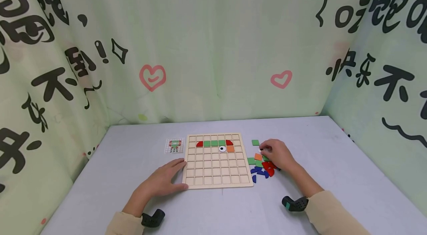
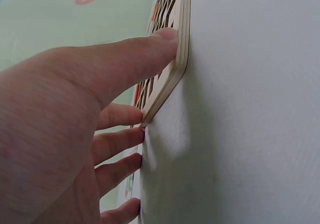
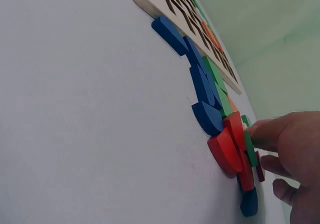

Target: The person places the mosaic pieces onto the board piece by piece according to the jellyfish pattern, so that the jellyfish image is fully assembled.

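Note:
A wooden grid board (image 1: 213, 171) lies on the table, with a red, green, green, green, red row near its top. Below that row sit a round eye piece (image 1: 222, 149) and an orange square (image 1: 230, 148). My left hand (image 1: 163, 179) steadies the board: its thumb (image 2: 150, 51) rests on the near left corner and its spread fingers touch the left edge. My right hand (image 1: 278, 154) is over the loose pieces right of the board, fingertips together on a small white piece, mostly hidden, that looks like another eye piece.
Several blue pieces (image 3: 203, 86), red pieces (image 3: 225, 151) and green pieces (image 1: 251, 161) lie heaped beside the board's right edge. A lone green square (image 1: 255, 142) lies farther back. Left of the board is a picture card (image 1: 174, 145). Printed curtains (image 1: 213, 42) surround the table.

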Available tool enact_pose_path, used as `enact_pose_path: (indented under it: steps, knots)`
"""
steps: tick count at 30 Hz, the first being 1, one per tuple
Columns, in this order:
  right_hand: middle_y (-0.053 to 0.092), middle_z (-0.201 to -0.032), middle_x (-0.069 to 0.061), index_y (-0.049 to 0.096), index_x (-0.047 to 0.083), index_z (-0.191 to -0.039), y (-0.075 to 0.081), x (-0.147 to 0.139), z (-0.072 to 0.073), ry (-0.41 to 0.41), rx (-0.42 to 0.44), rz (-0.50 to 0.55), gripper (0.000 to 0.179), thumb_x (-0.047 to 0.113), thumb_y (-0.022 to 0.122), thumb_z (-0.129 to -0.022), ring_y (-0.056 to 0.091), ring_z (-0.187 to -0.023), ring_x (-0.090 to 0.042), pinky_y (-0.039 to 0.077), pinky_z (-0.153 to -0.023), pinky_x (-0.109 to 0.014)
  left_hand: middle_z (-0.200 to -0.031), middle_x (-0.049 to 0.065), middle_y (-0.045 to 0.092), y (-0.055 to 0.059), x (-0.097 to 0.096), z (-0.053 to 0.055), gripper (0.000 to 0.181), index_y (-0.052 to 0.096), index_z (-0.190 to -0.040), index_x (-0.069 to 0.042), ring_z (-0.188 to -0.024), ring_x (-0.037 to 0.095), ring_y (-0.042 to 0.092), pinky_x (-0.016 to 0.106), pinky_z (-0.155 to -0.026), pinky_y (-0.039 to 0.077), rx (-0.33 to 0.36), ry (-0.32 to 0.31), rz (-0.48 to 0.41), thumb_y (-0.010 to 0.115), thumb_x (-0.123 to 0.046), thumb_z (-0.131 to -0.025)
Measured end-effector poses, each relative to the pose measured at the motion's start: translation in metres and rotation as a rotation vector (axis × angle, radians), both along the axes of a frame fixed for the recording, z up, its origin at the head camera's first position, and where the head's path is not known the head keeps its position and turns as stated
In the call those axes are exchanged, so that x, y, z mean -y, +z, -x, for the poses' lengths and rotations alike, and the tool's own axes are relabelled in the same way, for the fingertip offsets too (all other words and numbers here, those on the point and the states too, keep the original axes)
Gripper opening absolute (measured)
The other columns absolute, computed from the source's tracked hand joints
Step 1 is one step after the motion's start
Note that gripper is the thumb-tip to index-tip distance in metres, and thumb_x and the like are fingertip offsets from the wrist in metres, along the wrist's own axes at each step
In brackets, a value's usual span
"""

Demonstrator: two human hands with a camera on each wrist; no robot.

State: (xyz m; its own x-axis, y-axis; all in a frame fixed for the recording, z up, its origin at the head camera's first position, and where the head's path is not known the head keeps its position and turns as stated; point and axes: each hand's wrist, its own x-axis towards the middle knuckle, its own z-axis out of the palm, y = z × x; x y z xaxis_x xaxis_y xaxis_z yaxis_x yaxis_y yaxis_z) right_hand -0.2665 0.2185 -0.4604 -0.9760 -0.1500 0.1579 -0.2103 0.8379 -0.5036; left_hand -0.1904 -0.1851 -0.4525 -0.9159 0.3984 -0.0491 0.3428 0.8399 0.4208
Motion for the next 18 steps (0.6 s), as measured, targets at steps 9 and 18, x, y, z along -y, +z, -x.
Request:
enact_pose_path:
  steps: [9, 18]
  knots:
    - [0.067, -0.112, -0.014, 0.071, 0.007, -0.110, 0.0005, 0.0062, -0.0018, -0.001, -0.020, 0.006, 0.023, 0.014, 0.070, -0.088, 0.059, -0.105, -0.030, 0.053, -0.094, -0.049, -0.152, 0.009, 0.040, 0.0003, 0.0003, 0.0000, 0.079, 0.045, -0.144, -0.008, -0.140, 0.032, 0.039, 0.051, -0.113, 0.037, 0.003, -0.007, 0.001, 0.074, -0.046, -0.081]
    - [0.068, -0.110, -0.013, 0.072, 0.008, -0.107, -0.0001, 0.0102, 0.0001, -0.017, -0.009, -0.007, 0.021, 0.013, 0.071, -0.087, 0.057, -0.103, -0.029, 0.053, -0.094, -0.048, -0.154, 0.008, 0.039, -0.0017, 0.0002, 0.0021, 0.080, 0.044, -0.145, -0.010, -0.141, 0.031, 0.038, 0.050, -0.113, 0.036, 0.012, 0.010, 0.009, 0.074, -0.047, -0.081]
